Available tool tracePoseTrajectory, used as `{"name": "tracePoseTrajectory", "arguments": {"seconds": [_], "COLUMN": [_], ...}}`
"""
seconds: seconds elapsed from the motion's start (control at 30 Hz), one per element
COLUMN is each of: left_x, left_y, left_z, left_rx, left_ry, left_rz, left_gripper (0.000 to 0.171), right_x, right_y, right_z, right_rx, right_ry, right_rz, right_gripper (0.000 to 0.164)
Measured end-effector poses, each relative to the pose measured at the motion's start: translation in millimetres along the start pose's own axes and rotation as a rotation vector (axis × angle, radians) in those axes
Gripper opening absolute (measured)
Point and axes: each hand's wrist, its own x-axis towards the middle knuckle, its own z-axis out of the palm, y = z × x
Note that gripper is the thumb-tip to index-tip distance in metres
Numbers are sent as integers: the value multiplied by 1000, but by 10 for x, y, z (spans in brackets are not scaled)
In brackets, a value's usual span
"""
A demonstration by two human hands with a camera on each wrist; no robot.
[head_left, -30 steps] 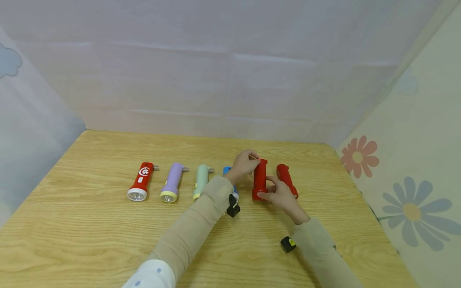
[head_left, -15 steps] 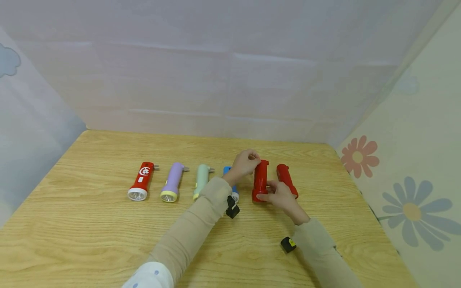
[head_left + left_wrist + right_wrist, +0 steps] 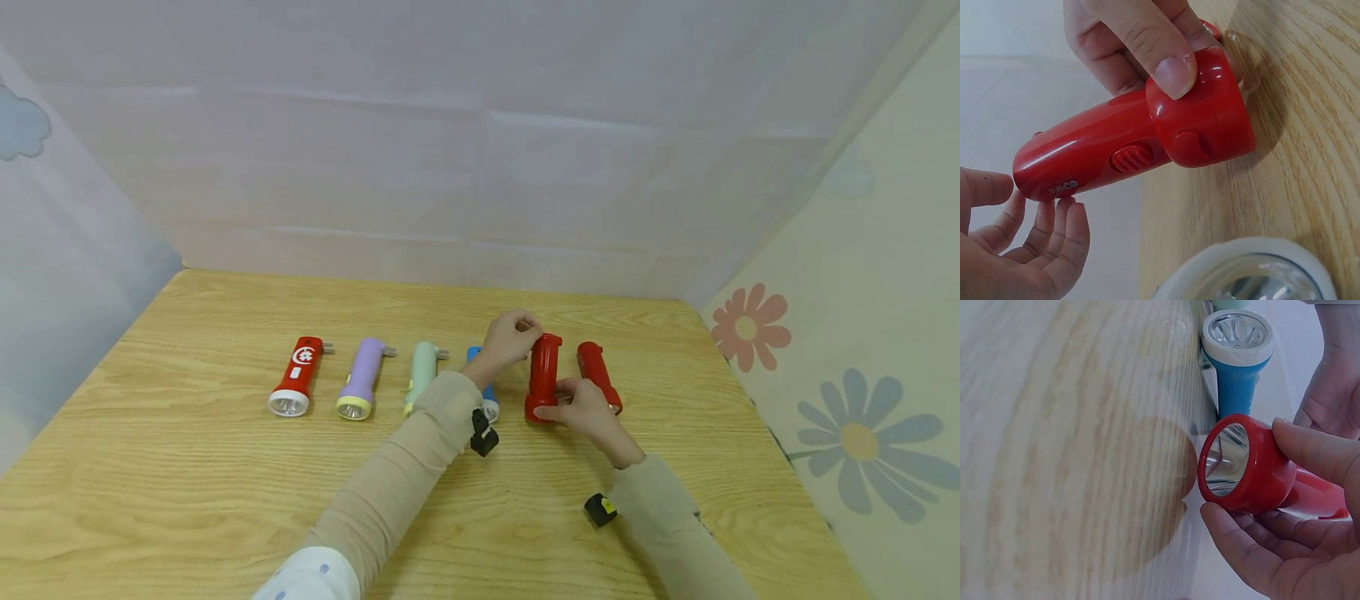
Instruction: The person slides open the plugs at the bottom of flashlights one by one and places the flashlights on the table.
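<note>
A red flashlight (image 3: 543, 379) lies between my two hands, its lamp end toward me in the head view. My right hand (image 3: 587, 412) holds the lamp head, thumb on one side and fingers on the other. In the right wrist view the reflector and red rim (image 3: 1260, 481) face the camera. My left hand (image 3: 512, 337) pinches the tail end with its fingertips. The left wrist view shows the ribbed switch (image 3: 1132, 157) on the flashlight's side. A second red flashlight (image 3: 596, 371) lies just right of it. A blue flashlight (image 3: 1238, 381) lies to the left, partly hidden by my left arm.
Left of the blue one lie a green flashlight (image 3: 422, 371), a purple flashlight (image 3: 363, 375) and a red-and-white flashlight (image 3: 297, 375) in a row on the wooden table (image 3: 187, 483). Pale cloth walls stand at the back and sides.
The held red flashlight has shifted slightly toward me and to the right, its tail end turning a little right. Both hands keep nearly the same place on it.
</note>
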Motion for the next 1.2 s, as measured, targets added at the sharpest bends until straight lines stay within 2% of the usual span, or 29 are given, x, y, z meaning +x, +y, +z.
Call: {"name": "tracePoseTrajectory", "arguments": {"seconds": [0.2,0.37,0.7,1.07,1.2], "left_x": [-5,-12,-50,-102,-116], "left_y": [8,16,42,100,105], "left_z": [9,7,-8,25,44], "left_rx": [-24,-64,-75,2,25], "left_ry": [4,1,3,-38,-27], "left_rz": [-17,-46,-70,-27,-9], "left_gripper": [18,16,15,17,16], "right_x": [3,3,4,29,40], "right_y": [3,-5,-28,14,33], "right_z": [4,3,13,11,10], "right_rx": [-16,-38,-33,-45,-49], "right_ry": [2,3,8,23,23], "right_rz": [3,8,5,-10,-25], "right_gripper": [41,41,40,41,43]}}
